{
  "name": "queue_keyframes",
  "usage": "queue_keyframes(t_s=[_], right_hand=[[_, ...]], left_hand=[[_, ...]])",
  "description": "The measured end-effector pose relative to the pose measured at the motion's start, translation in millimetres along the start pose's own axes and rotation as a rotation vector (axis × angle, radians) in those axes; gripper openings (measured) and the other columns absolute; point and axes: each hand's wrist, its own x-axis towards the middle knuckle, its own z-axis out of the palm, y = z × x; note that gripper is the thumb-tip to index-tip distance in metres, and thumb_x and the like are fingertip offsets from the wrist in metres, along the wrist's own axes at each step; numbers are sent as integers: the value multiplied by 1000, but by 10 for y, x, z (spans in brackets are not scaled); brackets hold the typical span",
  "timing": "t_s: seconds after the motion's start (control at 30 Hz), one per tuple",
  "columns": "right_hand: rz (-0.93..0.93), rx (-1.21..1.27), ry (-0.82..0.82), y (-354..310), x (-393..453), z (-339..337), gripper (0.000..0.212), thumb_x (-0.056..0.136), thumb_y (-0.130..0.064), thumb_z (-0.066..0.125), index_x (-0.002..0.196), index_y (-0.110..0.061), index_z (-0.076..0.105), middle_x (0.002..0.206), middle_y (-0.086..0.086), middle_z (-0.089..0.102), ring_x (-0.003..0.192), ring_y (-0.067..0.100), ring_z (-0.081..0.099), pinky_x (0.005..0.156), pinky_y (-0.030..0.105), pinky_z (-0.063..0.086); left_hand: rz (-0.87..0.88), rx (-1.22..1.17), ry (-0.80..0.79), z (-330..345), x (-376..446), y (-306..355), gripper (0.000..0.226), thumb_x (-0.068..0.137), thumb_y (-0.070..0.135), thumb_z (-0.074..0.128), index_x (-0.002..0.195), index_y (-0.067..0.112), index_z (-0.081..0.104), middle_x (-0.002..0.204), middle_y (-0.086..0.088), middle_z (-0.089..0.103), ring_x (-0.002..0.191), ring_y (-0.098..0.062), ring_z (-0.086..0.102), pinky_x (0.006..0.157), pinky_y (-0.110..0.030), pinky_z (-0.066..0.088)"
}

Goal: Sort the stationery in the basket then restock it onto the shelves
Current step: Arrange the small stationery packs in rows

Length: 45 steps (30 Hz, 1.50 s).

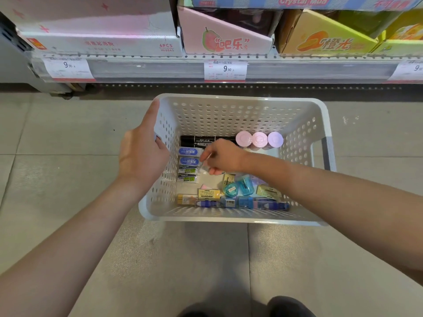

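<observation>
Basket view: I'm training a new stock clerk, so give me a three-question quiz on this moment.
1. True or false: the left hand grips the basket wall.
2. The three round lids sit along which side of the basket? A) far B) near C) left
3. What lies beside the lids, against the same wall?

Key: 1 true. 2 A. 3 the black markers.

White perforated basket (231, 110) of stationery (229, 193)
</observation>
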Motion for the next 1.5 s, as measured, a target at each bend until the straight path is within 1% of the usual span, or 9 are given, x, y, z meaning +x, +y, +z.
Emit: queue_keyframes(t_s=[0.07, 0.17, 0.3, 0.47, 0.57, 0.67, 0.83, 0.97, 1.5], right_hand=[[36, 274, 1, -37, -28, -91, 12, 94, -6, 52, 97, -3, 64, 71, 4, 58, 58, 9, 53, 51, 11, 48], [34, 296, 76, -87, -33, -230, 24, 89, -20, 62, 68, -14, 51, 60, 4, 47, 50, 11, 39, 43, 16, 37], [66, 235, 66, -144, -65, -288, 14, 88, -5, 55, 92, -12, 43, 72, 4, 45, 58, 12, 40, 51, 22, 35], [118, 171, -74, -116, -51, -164, 29, 91, -4, 54, 117, -7, 40, 91, 0, 48, 77, 12, 47, 59, 18, 42], [173, 152, -187, -56, -28, -52, 15, 95, -4, 49, 109, -7, 49, 100, 9, 60, 88, 16, 53, 61, 19, 50], [186, 159, -214, -11, -10, 85, 24, 96, 2, 45, 118, 9, 51, 100, 16, 63, 77, 15, 60, 65, 18, 55], [173, -67, -158, -50, 139, 205, 13, 93, -3, 55, 99, 6, 62, 96, 16, 68, 100, 24, 65, 85, 32, 55], [131, -205, -5, -30, 262, 259, 31, 83, -12, 70, 109, 2, 64, 107, 16, 69, 100, 26, 66, 92, 36, 52], [-85, -476, 230, 28, 262, 451, 18, 89, -10, 59, 105, -5, 65, 106, 13, 66, 99, 27, 61, 84, 33, 51]], left_hand=[[3, -3, 2, 2, 2, -4, 72, 89, -4, 44, 151, 27, 23, 58, -3, 40, 48, -13, 34, 44, -26, 28], [2, -1, 0, 3, 4, -7, 72, 89, -3, 44, 151, 26, 24, 57, -2, 38, 47, -12, 34, 44, -22, 27], [-4, 0, -1, -5, -2, 9, 73, 89, -4, 43, 151, 27, 24, 55, -1, 35, 46, -12, 32, 43, -22, 25], [-1, 7, -11, -10, -2, 16, 72, 89, -4, 44, 152, 26, 23, 57, -1, 39, 46, -12, 34, 42, -18, 24], [-10, 14, -9, -18, 3, 20, 72, 89, -4, 43, 151, 27, 24, 56, -1, 38, 46, -11, 33, 42, -17, 24], [-10, 9, -7, -12, 4, 21, 73, 88, -4, 42, 151, 27, 24, 56, -2, 38, 47, -12, 33, 44, -21, 25], [-7, 2, -5, -8, 3, 22, 72, 89, -3, 41, 151, 29, 24, 58, -3, 39, 49, -13, 34, 44, -24, 26], [-13, 2, 0, -14, -8, 35, 71, 90, -3, 41, 151, 29, 24, 57, -2, 36, 50, -13, 34, 46, -23, 27], [-11, -24, -9, 12, 13, -20, 72, 90, -1, 42, 151, 31, 23, 65, -7, 44, 50, -14, 36, 46, -26, 31]])
